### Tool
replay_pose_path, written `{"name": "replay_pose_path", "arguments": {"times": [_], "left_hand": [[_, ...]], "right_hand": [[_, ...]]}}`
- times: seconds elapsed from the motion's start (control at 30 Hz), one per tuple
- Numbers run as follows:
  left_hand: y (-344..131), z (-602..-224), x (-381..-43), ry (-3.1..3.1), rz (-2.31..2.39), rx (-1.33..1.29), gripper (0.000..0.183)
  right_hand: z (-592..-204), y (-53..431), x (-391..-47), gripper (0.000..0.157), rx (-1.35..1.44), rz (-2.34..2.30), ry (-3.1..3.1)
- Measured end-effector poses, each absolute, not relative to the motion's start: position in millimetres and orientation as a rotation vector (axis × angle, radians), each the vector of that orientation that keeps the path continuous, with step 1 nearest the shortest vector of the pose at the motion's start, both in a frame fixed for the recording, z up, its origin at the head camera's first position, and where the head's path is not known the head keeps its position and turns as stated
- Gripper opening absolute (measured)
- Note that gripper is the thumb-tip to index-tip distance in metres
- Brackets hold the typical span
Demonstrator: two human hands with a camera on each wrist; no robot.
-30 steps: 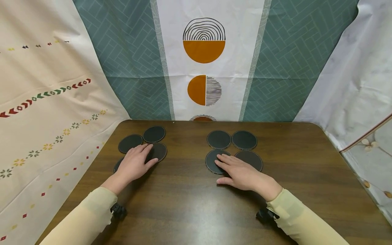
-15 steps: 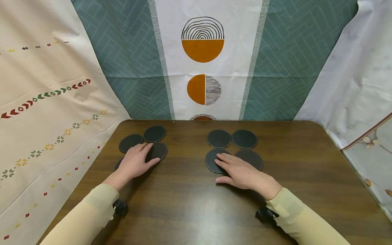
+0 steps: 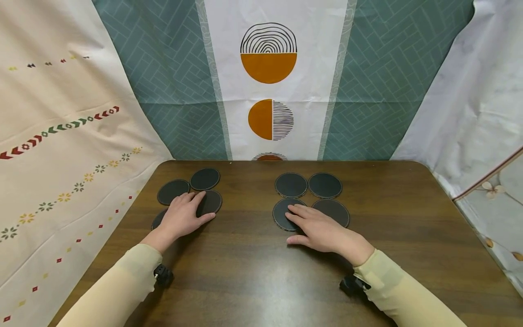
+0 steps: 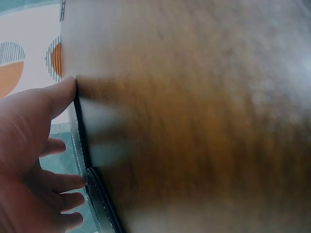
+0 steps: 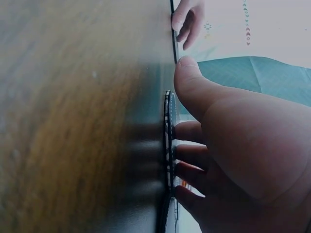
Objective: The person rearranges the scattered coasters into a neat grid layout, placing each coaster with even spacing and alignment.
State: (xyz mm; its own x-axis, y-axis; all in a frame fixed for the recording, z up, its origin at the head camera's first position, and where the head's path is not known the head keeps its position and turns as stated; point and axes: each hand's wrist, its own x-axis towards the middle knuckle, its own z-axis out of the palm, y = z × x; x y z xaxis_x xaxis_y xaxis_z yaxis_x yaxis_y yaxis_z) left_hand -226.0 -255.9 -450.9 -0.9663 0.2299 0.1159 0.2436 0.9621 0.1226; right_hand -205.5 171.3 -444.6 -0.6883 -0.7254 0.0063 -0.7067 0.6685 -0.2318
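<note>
Round black coasters with stitched rims lie in two groups on the brown table. My left hand rests over the left group with its fingers stretched out, touching the coasters beneath; its index fingertip and thumb are on the near-right coaster. The near-left coaster is mostly hidden by that hand. My right hand lies palm down, fingertips on the near-left coaster of the right group, partly covering the near-right coaster. In the right wrist view this coaster's edge looks double, like two stacked discs.
Behind the left hand lie two more coasters, one at far left and one beside it. Two others, far-left and far-right, complete the right group. Bare wooden table lies between the arms; patterned cloth hangs behind.
The left hand has shifted slightly right, its thumb reaching further across the near-right coaster. The right hand has stayed on its coaster. The coasters keep their places.
</note>
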Motion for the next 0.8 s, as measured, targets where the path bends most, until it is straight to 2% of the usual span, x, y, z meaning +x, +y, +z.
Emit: {"name": "replay_pose_path", "arguments": {"times": [0.8], "left_hand": [[-254.6,-448.6,-231.1,-3.022,-0.206,-0.339,0.089]], "right_hand": [[-444.3,172.8,-207.2,0.078,-1.199,-0.333,2.770]]}}
